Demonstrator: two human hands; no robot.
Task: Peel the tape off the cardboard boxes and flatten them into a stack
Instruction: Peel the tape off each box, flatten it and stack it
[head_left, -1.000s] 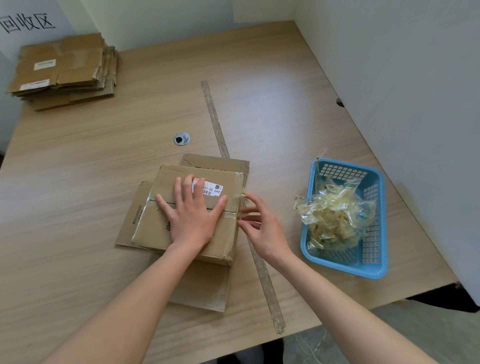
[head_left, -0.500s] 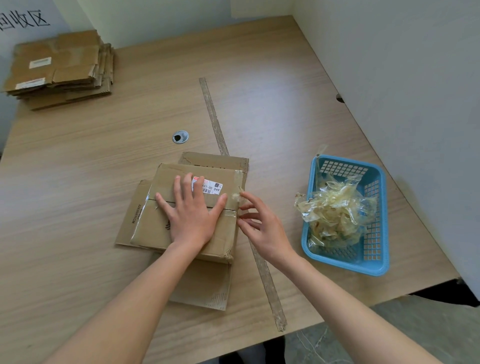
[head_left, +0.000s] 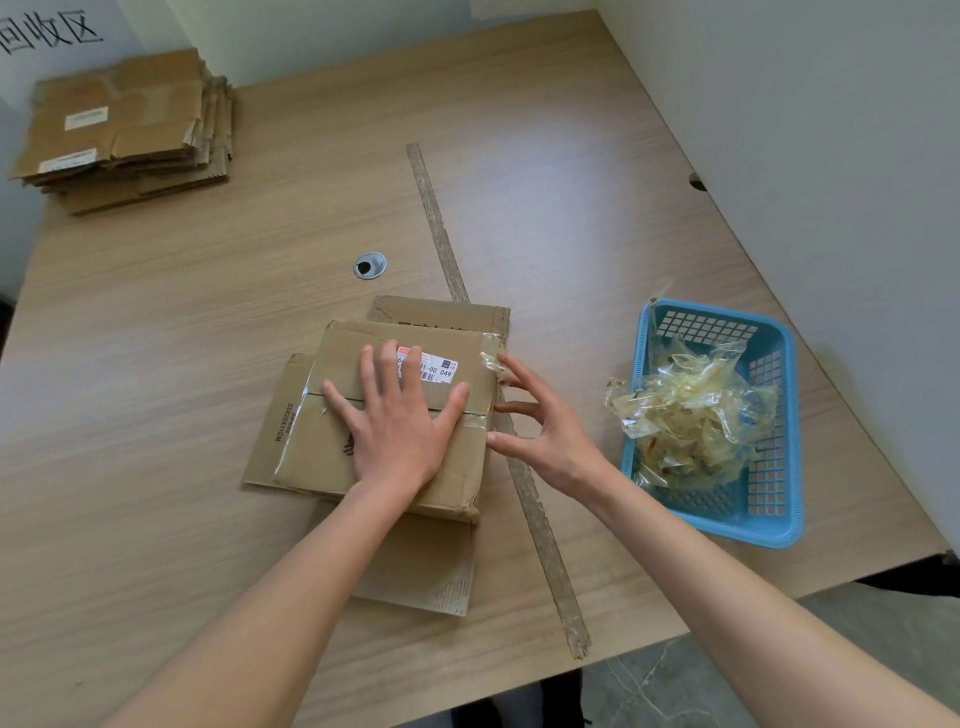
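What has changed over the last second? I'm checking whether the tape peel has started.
Very little. The right hand stays at the right edge of the cardboard box, fingers spread, its index fingertip by the loose tape end; no tape is pulled off yet. The left hand still presses flat on the box. The blue basket and the flattened stack are unmoved.

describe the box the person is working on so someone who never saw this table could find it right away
On the wooden table, look near the front edge, left of the blue basket of peeled tape. The taped cardboard box lies there on loose flat cardboard, the left hand pressing flat on it. Unlike the flattened stack at the far left corner, it carries a white and red shipping label and clear tape.
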